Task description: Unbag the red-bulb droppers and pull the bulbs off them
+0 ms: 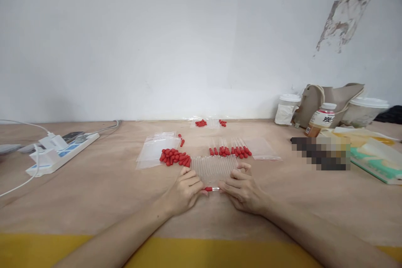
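Pinched in the fingers of my left hand is a red rubber dropper bulb. My right hand is closed on a clear glass dropper tube, whose end meets the bulb; how deep it sits inside I cannot tell. Just beyond both hands lies a row of glass tubes, side by side. A pile of loose red bulbs is past my left hand. Several droppers with red bulbs fitted lie behind the row, bulbs toward me.
Clear plastic bags lie behind the bulb pile, another bag at right. More red pieces are by the wall. A power strip stands left. Cups, a bottle, a bag and a tissue pack stand right.
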A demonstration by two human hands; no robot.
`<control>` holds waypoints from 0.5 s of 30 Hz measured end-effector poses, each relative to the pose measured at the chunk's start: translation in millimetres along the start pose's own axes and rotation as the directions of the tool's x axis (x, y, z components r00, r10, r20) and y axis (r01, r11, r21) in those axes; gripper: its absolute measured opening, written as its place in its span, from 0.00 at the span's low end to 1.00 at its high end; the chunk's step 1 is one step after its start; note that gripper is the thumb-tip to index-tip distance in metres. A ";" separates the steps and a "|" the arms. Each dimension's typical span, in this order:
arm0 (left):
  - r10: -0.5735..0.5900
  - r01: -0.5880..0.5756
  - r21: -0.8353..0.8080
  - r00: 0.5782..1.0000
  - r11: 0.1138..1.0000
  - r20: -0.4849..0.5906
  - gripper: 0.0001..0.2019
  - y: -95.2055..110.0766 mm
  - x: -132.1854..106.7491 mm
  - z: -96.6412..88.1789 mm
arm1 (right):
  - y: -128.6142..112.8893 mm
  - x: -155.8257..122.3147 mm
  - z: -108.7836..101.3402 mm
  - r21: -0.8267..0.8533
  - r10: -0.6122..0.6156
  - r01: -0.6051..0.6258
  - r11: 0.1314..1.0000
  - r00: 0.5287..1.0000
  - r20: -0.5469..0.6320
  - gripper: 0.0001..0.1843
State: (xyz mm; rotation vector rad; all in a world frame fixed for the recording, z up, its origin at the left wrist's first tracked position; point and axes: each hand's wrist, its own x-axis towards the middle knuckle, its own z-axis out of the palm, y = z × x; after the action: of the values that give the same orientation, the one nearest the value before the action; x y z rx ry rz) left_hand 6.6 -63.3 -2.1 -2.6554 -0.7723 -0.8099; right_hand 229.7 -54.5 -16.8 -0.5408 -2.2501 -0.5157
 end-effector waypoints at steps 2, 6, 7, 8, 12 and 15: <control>0.012 -0.012 0.019 1.000 1.000 0.018 0.11 0.1 -0.2 -2.4 | -0.6 1.1 -3.0 -0.015 -0.006 0.006 1.000 1.000 -0.002 0.09; 0.032 -0.033 0.030 0.999 0.999 0.032 0.12 1.0 2.7 -5.8 | -1.2 4.4 -9.1 -0.035 -0.010 0.011 0.999 1.000 0.013 0.10; 0.036 -0.037 0.036 0.999 0.999 0.030 0.13 1.8 3.8 -6.6 | -1.5 5.4 -10.4 -0.041 -0.015 0.015 0.999 1.000 0.018 0.09; 0.037 -0.039 0.045 0.999 0.998 0.028 0.13 2.6 4.9 -7.5 | -1.9 6.2 -11.6 -0.048 -0.020 0.021 0.999 1.000 0.021 0.09; 0.055 -0.058 0.094 0.998 0.994 0.032 0.14 1.3 4.6 -11.9 | 1.6 5.7 -17.7 -0.087 -0.051 0.053 0.995 0.998 0.026 0.09; 0.030 -0.027 0.082 0.999 0.996 -0.041 0.12 -12.6 -4.6 -19.9 | 19.0 -1.7 -24.8 -0.077 -0.031 0.032 0.996 0.999 0.013 0.10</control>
State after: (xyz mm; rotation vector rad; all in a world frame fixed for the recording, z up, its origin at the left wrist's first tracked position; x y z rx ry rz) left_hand -12.5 -62.5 12.5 -2.5630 -0.7393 -0.8071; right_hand 255.0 -51.8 1.4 -0.5495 -2.2600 -0.6197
